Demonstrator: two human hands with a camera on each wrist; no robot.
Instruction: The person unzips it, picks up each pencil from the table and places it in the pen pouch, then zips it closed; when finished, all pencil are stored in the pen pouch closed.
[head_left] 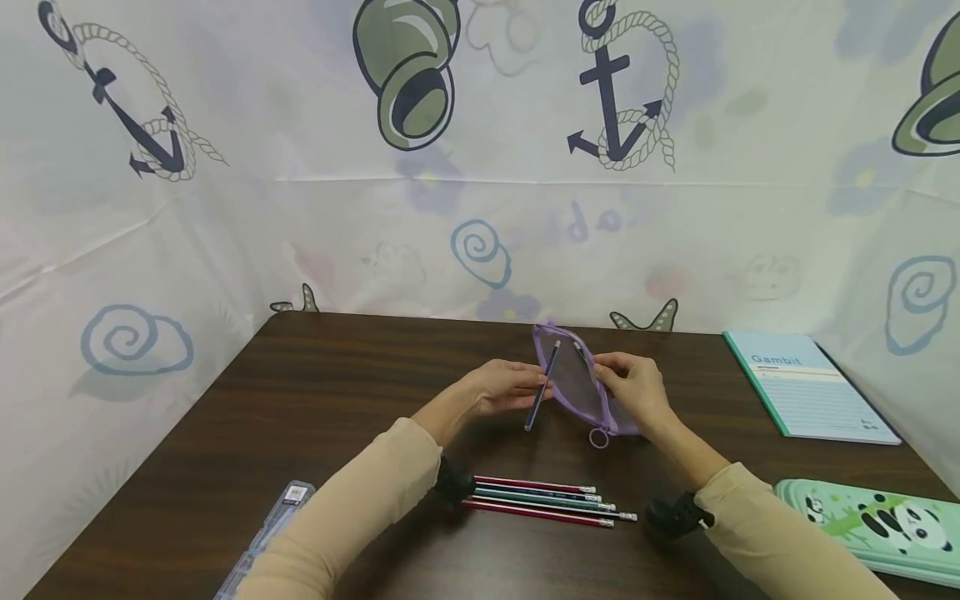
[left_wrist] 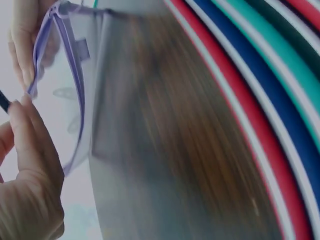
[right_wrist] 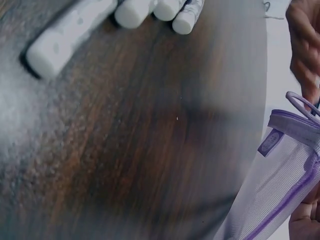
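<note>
My left hand (head_left: 501,388) pinches a dark blue pencil (head_left: 537,403), its ferrule end up, overlapping the mouth of a purple mesh zip pouch (head_left: 577,385). The pouch gapes, and my right hand (head_left: 634,385) grips its far right edge between thumb and fingers. Another pencil's end (head_left: 578,347) shows inside the mouth. A ring pull (head_left: 598,437) hangs at the pouch's near corner. In the right wrist view, the mesh side (right_wrist: 280,175) and a small tag (right_wrist: 271,142) show. Nearer me, several red, blue and green pencils (head_left: 536,499) lie side by side on the table.
A light blue notebook (head_left: 813,396) lies at the back right, with a green panda pencil case (head_left: 877,525) nearer me. At the front left, a clear plastic case (head_left: 266,533) is partly covered by my left sleeve. Patterned cloth (head_left: 337,242) encloses the dark wooden table (head_left: 337,392).
</note>
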